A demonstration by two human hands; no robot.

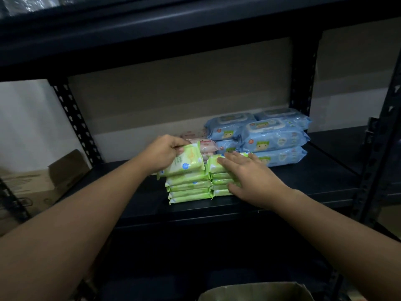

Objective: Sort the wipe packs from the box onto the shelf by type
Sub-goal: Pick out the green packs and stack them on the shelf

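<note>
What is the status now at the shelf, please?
Left hand grips green pack, tilted over left green stack. Right hand flat against right green stack. Nothing in the way.

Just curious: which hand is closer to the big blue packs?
The right hand: it rests on the green stack just in front of the blue packs. The left hand is farther left, gripping a green pack.

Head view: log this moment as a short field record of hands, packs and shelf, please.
left hand: left hand grips a green pack, tilted, atop the left green stack
right hand: right hand rests flat on the right green stack
behind: pink packs
right of them: blue packs, stacked
surface: dark shelf
bottom edge: cardboard box, contents not visible
</note>
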